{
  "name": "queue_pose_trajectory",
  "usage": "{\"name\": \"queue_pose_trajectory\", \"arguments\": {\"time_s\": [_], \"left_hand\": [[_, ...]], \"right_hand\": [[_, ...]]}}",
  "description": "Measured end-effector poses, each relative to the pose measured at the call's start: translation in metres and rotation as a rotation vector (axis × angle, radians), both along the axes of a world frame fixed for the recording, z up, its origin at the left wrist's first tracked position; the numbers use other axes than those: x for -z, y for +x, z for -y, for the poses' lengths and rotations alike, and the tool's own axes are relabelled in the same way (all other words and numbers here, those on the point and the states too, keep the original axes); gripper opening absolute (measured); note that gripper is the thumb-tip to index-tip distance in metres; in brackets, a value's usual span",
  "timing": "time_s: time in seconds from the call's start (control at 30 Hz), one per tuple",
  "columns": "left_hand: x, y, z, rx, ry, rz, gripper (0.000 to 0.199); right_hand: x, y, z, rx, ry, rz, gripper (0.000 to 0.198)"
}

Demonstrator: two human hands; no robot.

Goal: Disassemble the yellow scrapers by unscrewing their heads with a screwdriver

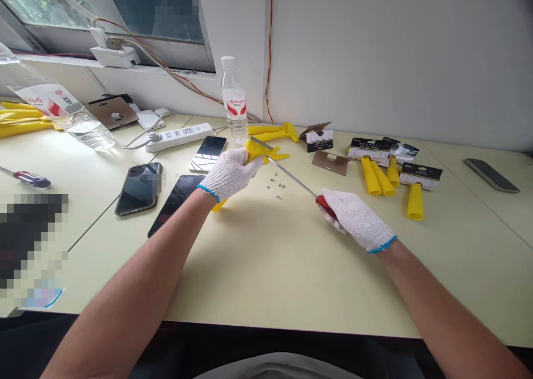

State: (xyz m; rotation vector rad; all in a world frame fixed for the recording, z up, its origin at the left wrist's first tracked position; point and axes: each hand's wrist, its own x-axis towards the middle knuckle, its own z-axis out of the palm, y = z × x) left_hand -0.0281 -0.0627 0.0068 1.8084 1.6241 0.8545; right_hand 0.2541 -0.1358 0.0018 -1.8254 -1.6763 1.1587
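My left hand (233, 172), in a white knit glove with a blue cuff, is closed around a yellow plastic scraper (255, 149) with a metal blade at its head. The scraper's handle end shows below the glove. My right hand (353, 215), gloved the same way, grips the red handle of a screwdriver (293, 178). Its long shaft slants up to the left, and the tip meets the scraper's head near the blade; the exact contact is too small to make out. Several small screws (278, 185) lie loose on the table just beneath the shaft.
Phones (139, 188) lie to the left, near a white power strip (180, 137). One water bottle (235, 104) stands at the back; another bottle (62, 101) is far left. Yellow handles with black cards (368, 147) sit right, and a second screwdriver (32, 179) rests at left.
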Motion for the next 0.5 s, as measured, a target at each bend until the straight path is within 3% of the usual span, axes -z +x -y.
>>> {"name": "queue_pose_trajectory", "arguments": {"time_s": [0.07, 0.23, 0.43, 0.5], "left_hand": [[0.0005, 0.0005, -0.0002, -0.011, 0.015, -0.038, 0.038], [0.0038, -0.0001, -0.0032, -0.008, 0.054, -0.105, 0.04], [0.0045, -0.0012, -0.0042, -0.001, 0.06, -0.136, 0.041], [0.0024, -0.0005, -0.0025, 0.0, 0.055, -0.119, 0.04]], "right_hand": [[-0.0049, 0.0007, 0.0027, -0.009, -0.008, -0.008, 0.031], [-0.011, 0.0002, 0.0081, -0.014, 0.009, 0.001, 0.035], [-0.0045, -0.0042, 0.0062, 0.003, 0.095, 0.099, 0.03], [-0.0014, -0.0058, 0.0045, 0.012, 0.132, 0.143, 0.037]]}}
